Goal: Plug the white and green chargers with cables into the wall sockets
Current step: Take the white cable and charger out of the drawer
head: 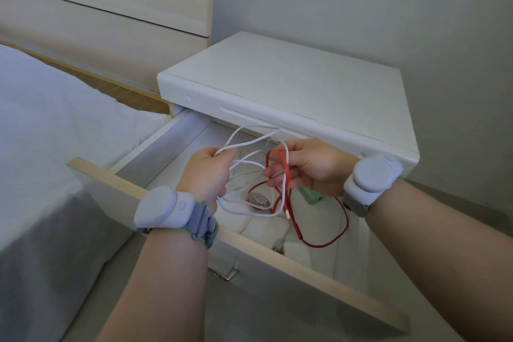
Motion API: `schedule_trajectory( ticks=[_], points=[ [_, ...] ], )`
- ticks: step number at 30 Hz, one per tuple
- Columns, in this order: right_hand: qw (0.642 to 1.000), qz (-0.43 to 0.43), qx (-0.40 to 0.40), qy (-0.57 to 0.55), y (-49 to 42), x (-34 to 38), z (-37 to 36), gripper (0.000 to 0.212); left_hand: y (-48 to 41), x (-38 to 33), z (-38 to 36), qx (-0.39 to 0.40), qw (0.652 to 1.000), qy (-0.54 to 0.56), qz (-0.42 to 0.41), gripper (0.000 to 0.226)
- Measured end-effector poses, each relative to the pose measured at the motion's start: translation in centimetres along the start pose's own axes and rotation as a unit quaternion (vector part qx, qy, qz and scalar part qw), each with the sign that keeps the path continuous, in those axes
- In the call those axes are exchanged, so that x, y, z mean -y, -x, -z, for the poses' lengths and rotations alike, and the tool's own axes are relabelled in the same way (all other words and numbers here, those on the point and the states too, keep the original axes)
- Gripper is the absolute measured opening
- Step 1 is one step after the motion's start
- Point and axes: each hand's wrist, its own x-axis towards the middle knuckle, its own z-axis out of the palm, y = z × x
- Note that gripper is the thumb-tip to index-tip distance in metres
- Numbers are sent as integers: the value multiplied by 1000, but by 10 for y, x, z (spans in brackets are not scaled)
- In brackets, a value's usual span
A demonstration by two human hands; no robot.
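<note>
Over the open drawer: left hand, 9 o'clock of the tangle, fingers curled round loops of white cable; right hand, 3 o'clock, pinching the red cable together with a white strand.

- Green charger: one, on the drawer floor at 6 o'clock of the right hand, partly hidden.
- White charger: perhaps the pale blocks at 6 o'clock of the tangle; cannot tell.
- Red cables: one.
- White cables: at least one, count unclear.
- Round metal disc: one.
- Wall sockets: none in view.

Handling note: the step is probably separating the cables. Pin the red strand, feed white loops out slack, never yank.
</note>
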Motion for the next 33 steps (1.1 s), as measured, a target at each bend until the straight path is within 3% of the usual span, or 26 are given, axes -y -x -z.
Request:
schedule_trajectory(
  ticks=[5, 7, 8, 10, 12, 14, 16, 17, 20, 22, 24, 25, 27, 29, 31, 33],
  points=[
    [991, -32, 119, -53, 9, -2, 5, 31, -5, 4, 6, -37, 997, -53, -30, 20],
    [992, -24, 121, -25, 13, -3, 5, 32, -9, 6, 9, -57, 994, -81, -51, 18],
    [994, -15, 112, 12, 14, -4, 4, 30, -10, 6, 9, -64, 993, -84, -61, 18],
    [985, -11, 103, 138, 15, -8, 3, 47, -10, 7, 8, -72, 990, -89, -77, 19],
    [953, -19, 91, 288, 14, -13, 2, 62, -10, 7, 8, -77, 987, -106, -93, 21],
    [922, -24, 45, 385, 12, -17, -2, 58, -12, 6, 9, -79, 986, -112, -95, 26],
    [925, -38, 10, 378, 9, -20, -8, 43, -13, 6, 10, -76, 991, -87, -68, 28],
    [932, -51, 9, 358, 8, -23, -10, 47, -13, 7, 11, -75, 993, -76, -54, 27],
    [934, -67, 60, 346, 9, -29, -18, 60, -16, 7, 14, -81, 996, -36, -27, 23],
    [896, -85, 117, 420, 13, -30, -20, 61, -17, 6, 18, -95, 995, -20, -21, 20],
    [867, -98, 163, 461, 19, -27, -17, 47, -17, 6, 19, -128, 990, -37, -55, 16],
    [875, -80, 157, 451, 21, -24, -13, 39, -16, 7, 18, -149, 982, -71, -88, 12],
    [933, -12, 69, 353, 20, -18, -3, 34, -14, 8, 15, -174, 960, -166, -144, 16],
    [988, 54, -64, 128, 16, -15, 12, 43, -14, 11, 10, -162, 949, -222, -156, 19],
    [976, 111, -143, -118, 10, -14, 28, 50, -17, 14, 10, -152, 948, -241, -143, 14],
    [937, 154, -197, -245, 6, -15, 38, 53, -20, 16, 13, -150, 940, -271, -140, 17]
  ],
)
